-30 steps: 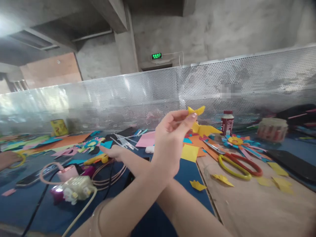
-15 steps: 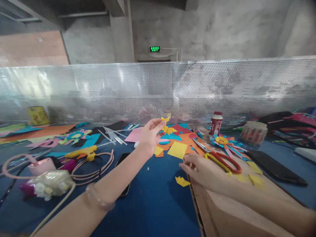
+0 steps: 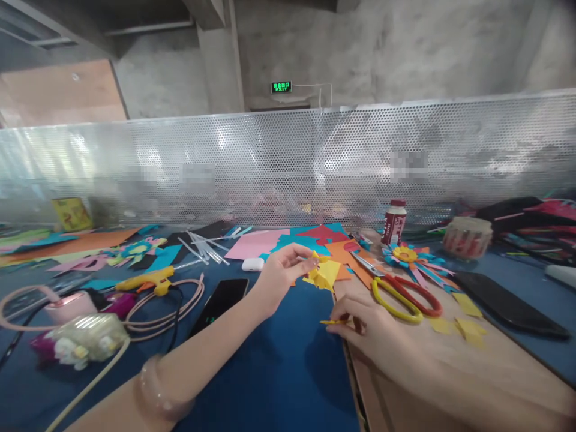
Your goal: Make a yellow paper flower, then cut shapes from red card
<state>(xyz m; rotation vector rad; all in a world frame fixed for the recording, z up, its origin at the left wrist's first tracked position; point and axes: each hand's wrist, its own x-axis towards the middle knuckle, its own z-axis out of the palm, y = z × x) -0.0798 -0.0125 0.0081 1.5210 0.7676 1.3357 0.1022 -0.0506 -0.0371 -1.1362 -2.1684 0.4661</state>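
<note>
Phone part. hidden by L forearm; yellow pc. part. covered by R hand.

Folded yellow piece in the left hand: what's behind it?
Behind the folded yellow piece, pinched in the left hand, a flat yellow sheet shows mainly to its right. The sheet's covered part, and anything directly beneath the sheet, can't be seen.

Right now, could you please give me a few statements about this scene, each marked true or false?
1. The left hand holds folded yellow paper. True.
2. The right hand is empty. False: it pinches a small yellow piece.
3. The yellow glue gun lies left of both hands. True.
4. The cap of the bottle is white. False: it is dark red.
5. The bracelet is on the left forearm. True.
</note>
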